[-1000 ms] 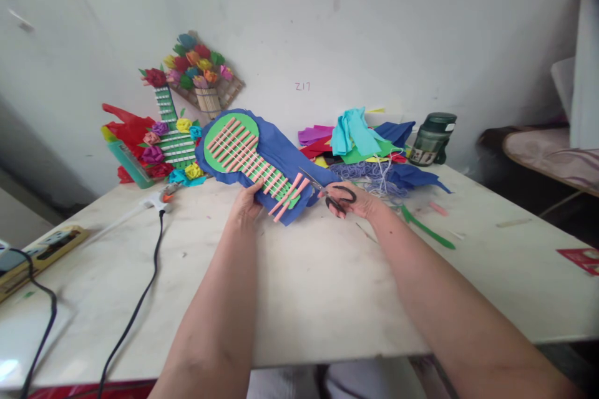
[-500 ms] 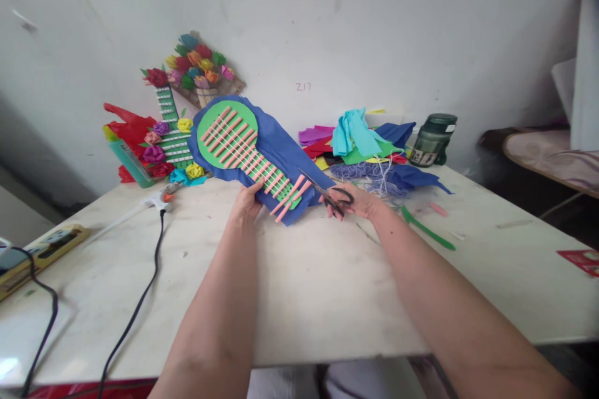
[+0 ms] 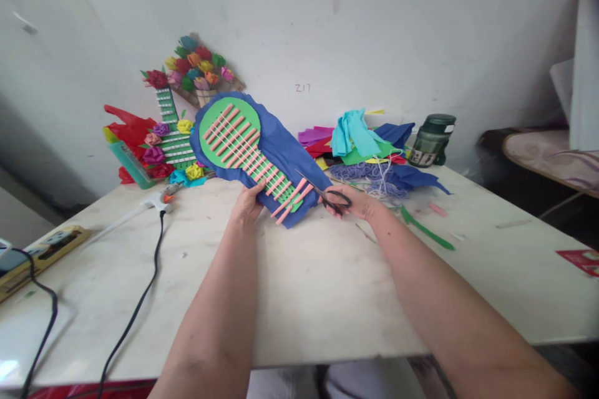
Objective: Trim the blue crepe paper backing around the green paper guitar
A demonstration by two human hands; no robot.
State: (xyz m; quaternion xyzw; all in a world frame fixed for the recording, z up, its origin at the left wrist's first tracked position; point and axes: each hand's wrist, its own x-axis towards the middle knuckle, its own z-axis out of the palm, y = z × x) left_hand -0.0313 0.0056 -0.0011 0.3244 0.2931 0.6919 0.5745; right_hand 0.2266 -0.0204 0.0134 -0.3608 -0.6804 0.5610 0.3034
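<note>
My left hand [image 3: 249, 201] is closed on the lower edge of a guitar-shaped paper craft [image 3: 204, 138], thumb on the front. The craft has a green face crossed by pink sticks and white strings. Behind it spreads blue crepe paper [image 3: 283, 135], sticking out beyond the green shape. In my right hand [image 3: 353, 199] is a pair of scissors [image 3: 336, 202] with dark handles. Its blades point up and left along the blue paper to the right of the craft's neck. How far the blades are apart is hard to make out.
Finished paper flowers [image 3: 194, 62] and a flower-trimmed green guitar craft [image 3: 168, 109] stand at back left. A glue gun [image 3: 158, 201] and a power strip [image 3: 47, 255] lie left. Coloured crepe paper [image 3: 353, 131], purple yarn [image 3: 355, 171] and a dark bottle [image 3: 433, 140] sit at back right.
The scissor handles have drawn closer together in my right hand. The craft has shifted very slightly to the right, with my left hand still on it.
</note>
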